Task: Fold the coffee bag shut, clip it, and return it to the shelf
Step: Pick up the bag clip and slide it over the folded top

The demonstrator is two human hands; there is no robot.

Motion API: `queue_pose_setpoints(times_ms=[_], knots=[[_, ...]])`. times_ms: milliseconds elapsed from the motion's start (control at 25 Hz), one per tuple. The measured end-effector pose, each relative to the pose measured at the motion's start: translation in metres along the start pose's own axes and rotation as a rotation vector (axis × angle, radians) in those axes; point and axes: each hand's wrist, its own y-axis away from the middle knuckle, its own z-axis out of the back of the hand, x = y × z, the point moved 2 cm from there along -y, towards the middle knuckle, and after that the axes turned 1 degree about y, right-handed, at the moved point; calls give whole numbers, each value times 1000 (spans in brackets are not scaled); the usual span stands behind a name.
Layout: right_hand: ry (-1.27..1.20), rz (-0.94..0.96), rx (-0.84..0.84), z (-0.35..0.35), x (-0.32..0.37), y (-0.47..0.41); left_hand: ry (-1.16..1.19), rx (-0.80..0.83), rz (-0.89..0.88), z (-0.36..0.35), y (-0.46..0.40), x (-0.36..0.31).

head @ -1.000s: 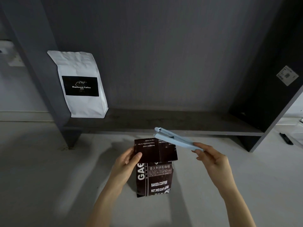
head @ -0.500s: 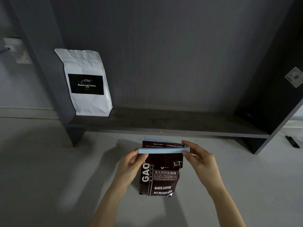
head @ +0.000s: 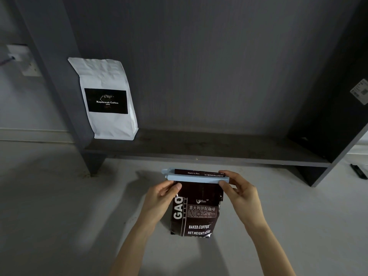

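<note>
Head view: a dark coffee bag [head: 196, 212] is held upright above the pale floor [head: 59, 206], just in front of a low grey shelf [head: 209, 150]. A light blue clip [head: 196, 177] lies across its folded top. The left hand [head: 159, 198] grips the bag's upper left edge; the right hand [head: 239, 191] pinches the clip's right end. If the clip is not latched, the fold could probably spring open. The latch itself is hidden under the fingers. A white coffee bag [head: 107, 98] stands at the shelf's left end.
</note>
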Motion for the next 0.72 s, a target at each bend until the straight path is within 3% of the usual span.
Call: queue_pose_setpoints(times_ms=[200, 520, 720], knots=[[70, 21, 0, 1, 0, -1, -24, 23, 6, 1, -1, 0], [-12, 2, -16, -3, -8, -2, -30, 77, 27, 1, 3, -7], [-25, 3, -4, -3, -9, -2, 13, -35, -17, 4, 3, -11]])
